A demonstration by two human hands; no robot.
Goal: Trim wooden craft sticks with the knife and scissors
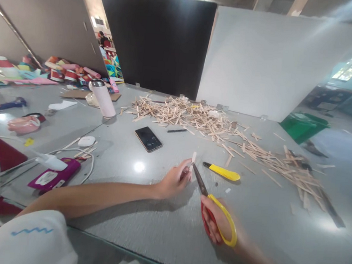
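Over the grey table (114,161), curled left fingers (186,163) pinch a stick (194,155), right fingers (213,232) grip scissors (203,188).

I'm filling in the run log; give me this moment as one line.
Left hand: holding wooden strip | Right hand: holding scissors, tips at wooden strip | Nearby: yellow cutter, phone

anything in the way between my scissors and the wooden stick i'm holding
Nothing visible: the scissors in the right hand have their tips right at the wooden stick in the left hand. The yellow cutter lies to the right.
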